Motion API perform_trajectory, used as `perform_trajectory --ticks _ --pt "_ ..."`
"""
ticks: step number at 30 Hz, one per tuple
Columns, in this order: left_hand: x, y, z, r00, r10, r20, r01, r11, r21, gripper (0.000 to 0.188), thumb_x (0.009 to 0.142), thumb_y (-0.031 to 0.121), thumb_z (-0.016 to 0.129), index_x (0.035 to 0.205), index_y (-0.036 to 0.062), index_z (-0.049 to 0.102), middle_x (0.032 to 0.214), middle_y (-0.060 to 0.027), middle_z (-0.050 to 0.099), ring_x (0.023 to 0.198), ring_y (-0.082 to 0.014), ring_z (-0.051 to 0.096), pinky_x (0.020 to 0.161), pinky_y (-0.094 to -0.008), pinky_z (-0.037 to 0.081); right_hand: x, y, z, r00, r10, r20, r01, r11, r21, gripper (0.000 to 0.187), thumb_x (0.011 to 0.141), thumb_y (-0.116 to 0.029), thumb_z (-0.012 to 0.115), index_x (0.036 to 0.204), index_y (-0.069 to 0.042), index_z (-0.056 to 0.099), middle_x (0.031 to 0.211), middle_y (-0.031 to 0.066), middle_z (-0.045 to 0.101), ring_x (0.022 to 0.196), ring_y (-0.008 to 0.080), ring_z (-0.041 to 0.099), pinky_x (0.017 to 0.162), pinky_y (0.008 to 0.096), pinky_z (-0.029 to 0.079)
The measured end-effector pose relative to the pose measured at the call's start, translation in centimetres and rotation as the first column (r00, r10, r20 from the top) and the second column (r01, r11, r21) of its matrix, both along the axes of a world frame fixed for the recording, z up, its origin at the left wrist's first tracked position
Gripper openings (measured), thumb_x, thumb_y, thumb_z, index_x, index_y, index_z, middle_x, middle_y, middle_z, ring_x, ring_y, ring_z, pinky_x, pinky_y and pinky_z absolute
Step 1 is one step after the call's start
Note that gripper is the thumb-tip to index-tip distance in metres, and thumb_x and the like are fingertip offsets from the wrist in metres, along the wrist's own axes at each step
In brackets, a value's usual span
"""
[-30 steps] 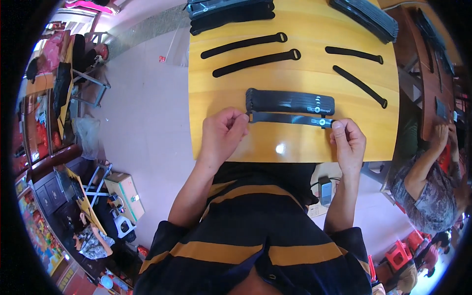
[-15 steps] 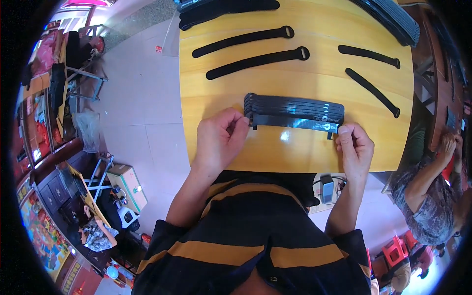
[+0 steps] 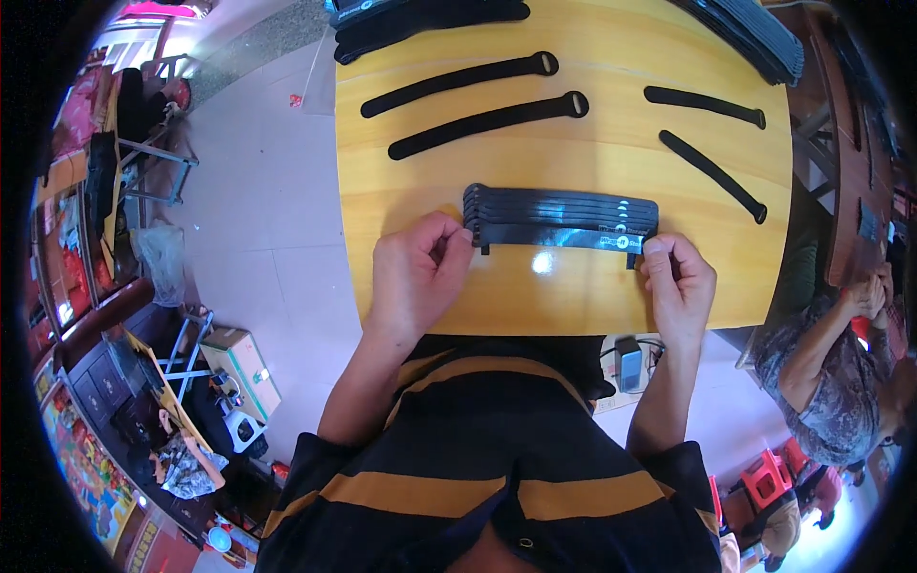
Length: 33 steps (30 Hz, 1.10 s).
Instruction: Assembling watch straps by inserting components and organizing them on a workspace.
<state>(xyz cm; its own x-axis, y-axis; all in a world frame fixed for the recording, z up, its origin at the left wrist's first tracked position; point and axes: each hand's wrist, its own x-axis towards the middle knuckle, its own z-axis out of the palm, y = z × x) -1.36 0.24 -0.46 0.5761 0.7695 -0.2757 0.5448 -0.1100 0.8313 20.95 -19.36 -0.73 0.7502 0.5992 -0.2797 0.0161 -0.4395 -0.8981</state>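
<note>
A stack of black hook-and-loop straps lies side to side near the front of the table, overlapped like steps. Along its near side runs a glossy black label strip with pale print, and short dark tabs stick out below both ends. My left hand pinches the left end between thumb and fingers. At the other end, my right hand grips the corner of the label strip in the same way. Farther off lie two long loose straps with slotted ends, an upper one and a lower one.
Two shorter black straps, one upper and one lower, rest on the yellow wooden table at right. Larger strap piles fill the far left and far right corners. A co-worker sits at right.
The whole view has shifted slightly, so the table and straps appear a little farther left. Both hands keep their pinch at the two ends of the stack.
</note>
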Motion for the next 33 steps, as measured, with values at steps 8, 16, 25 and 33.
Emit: perform_trajectory --ticks 8,16,25,33 --pt "0.6 -0.1 0.4 1.000 -0.002 -0.007 0.002 0.996 0.089 0.016 0.097 0.006 0.068 0.082 0.0004 0.065 0.060 0.0037 0.052 0.056 -0.0022 0.043 0.049 -0.0238 0.035 0.2 0.0 -0.2 1.000 0.000 0.009 0.000 1.000 -0.009 0.020 0.103 -0.014 0.068 0.088 -0.001 0.068 0.068 -0.0056 0.057 0.061 0.0019 0.047 0.056 0.0202 0.038" --pt "0.8 -0.1 0.4 0.997 0.019 -0.081 -0.010 0.994 0.110 0.014 0.093 0.006 0.070 0.081 0.0014 0.065 0.060 -0.0040 0.057 0.053 -0.0087 0.051 0.050 -0.0271 0.040 0.3 0.2 -0.6 1.000 0.000 0.011 0.000 1.000 -0.013 0.020 0.102 -0.014 0.068 0.086 -0.001 0.069 0.065 -0.0052 0.057 0.060 0.0023 0.047 0.054 0.0216 0.038" --pt "1.0 -0.1 0.3 0.998 0.011 -0.067 -0.002 0.992 0.125 0.013 0.091 0.005 0.070 0.080 0.0021 0.064 0.059 -0.0081 0.061 0.051 -0.0125 0.058 0.051 -0.0284 0.046 0.4 0.7 -0.6 0.993 0.002 0.120 0.006 0.998 -0.063 0.019 0.099 -0.014 0.069 0.085 -0.001 0.069 0.060 -0.0035 0.055 0.056 0.0039 0.046 0.052 0.0234 0.038" --pt "1.2 0.1 0.3 0.999 0.003 -0.053 0.004 0.990 0.143 0.015 0.092 0.005 0.068 0.078 0.0020 0.062 0.057 -0.0081 0.058 0.049 -0.0135 0.054 0.050 -0.0299 0.044 0.6 1.4 0.1 0.978 0.016 0.208 0.010 0.992 -0.126 0.021 0.098 -0.016 0.071 0.083 -0.001 0.069 0.058 0.0010 0.057 0.055 0.0059 0.048 0.052 0.0262 0.041"
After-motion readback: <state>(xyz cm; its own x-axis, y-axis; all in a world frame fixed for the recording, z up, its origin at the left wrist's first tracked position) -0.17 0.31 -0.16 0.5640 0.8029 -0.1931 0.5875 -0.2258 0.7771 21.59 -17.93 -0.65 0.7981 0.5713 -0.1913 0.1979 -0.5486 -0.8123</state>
